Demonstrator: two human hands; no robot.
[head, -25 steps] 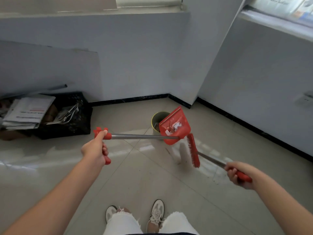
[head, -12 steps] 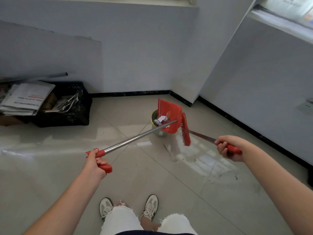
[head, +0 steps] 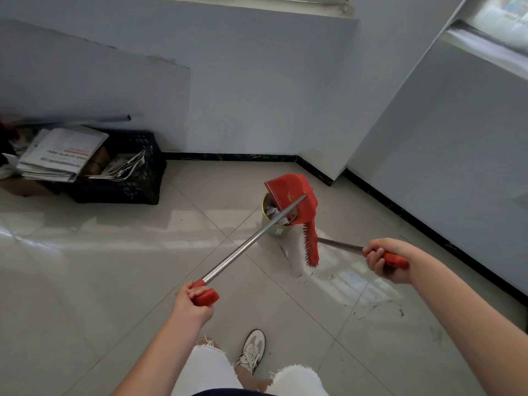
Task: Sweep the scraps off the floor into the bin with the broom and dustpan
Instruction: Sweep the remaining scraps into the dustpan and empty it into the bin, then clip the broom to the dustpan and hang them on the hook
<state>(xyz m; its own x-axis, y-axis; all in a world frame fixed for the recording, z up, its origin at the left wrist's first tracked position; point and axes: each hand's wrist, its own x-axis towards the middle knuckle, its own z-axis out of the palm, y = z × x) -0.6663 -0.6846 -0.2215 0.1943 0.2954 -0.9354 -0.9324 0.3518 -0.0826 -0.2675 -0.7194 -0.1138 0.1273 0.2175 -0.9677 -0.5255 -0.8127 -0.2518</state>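
Note:
A red dustpan [head: 288,192] on a long metal handle is tipped steeply over a small yellow-green bin [head: 275,228] near the room's corner. White paper scraps [head: 271,210] lie inside the bin. My left hand [head: 194,302] grips the red end of the dustpan handle. My right hand [head: 383,260] grips the red handle of a broom [head: 311,244], whose red bristles hang just right of the bin, touching the dustpan's lower edge. Fine dark bits [head: 371,307] lie scattered on the tiles to the right.
A black crate [head: 134,184] with stacked newspapers [head: 60,152] stands against the left wall, a grey board leaning behind it. Walls with black skirting close in at the back and right. My feet and white trouser legs [head: 251,352] are below.
The dustpan has tipped further upright over the bin, and the scraps have slid out of it. My left hand has dropped lower and nearer; the broom stays beside the bin.

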